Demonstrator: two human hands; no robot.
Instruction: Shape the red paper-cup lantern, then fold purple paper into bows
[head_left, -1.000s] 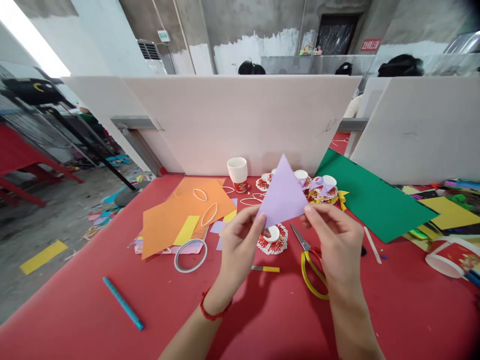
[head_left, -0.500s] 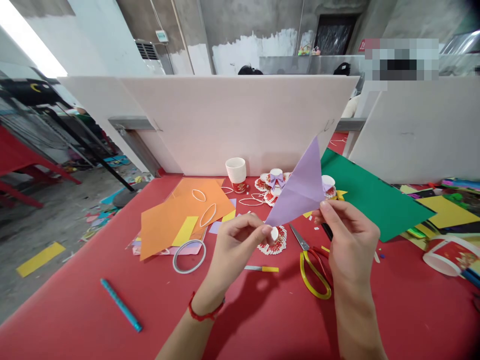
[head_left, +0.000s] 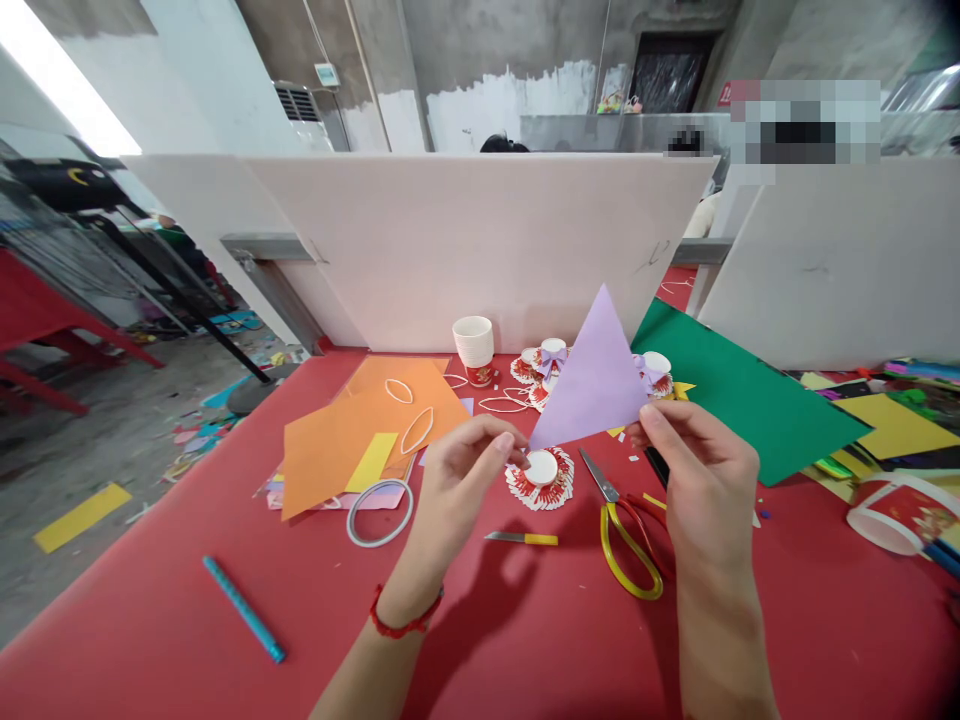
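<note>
Above the red table (head_left: pixel 187 640), the right hand (head_left: pixel 705 480) pinched the purple triangle (head_left: pixel 596 385) by a lower corner, apex above the fingers (seemingly to keep it flat), while the left hand (head_left: pixel 465 480) curled beside the other corner, grip unclear.

Reached in from the bottom edge with both forearms bare, the left slanting up from lower centre, the right rising almost straight beside it. Held the left grip (head_left: pixel 469 480) up in the air, palm turned inward, wrist bent slightly back, thumb laid against the curled forefinger in a closed pinch, other fingers tucked beneath. Held the right grip (head_left: pixel 705 480) at about the same height, back of the hand toward the camera, thumb and forefinger pressed together at its upper left, remaining fingers loosely folded. Set the two near each other, not touching.
</note>
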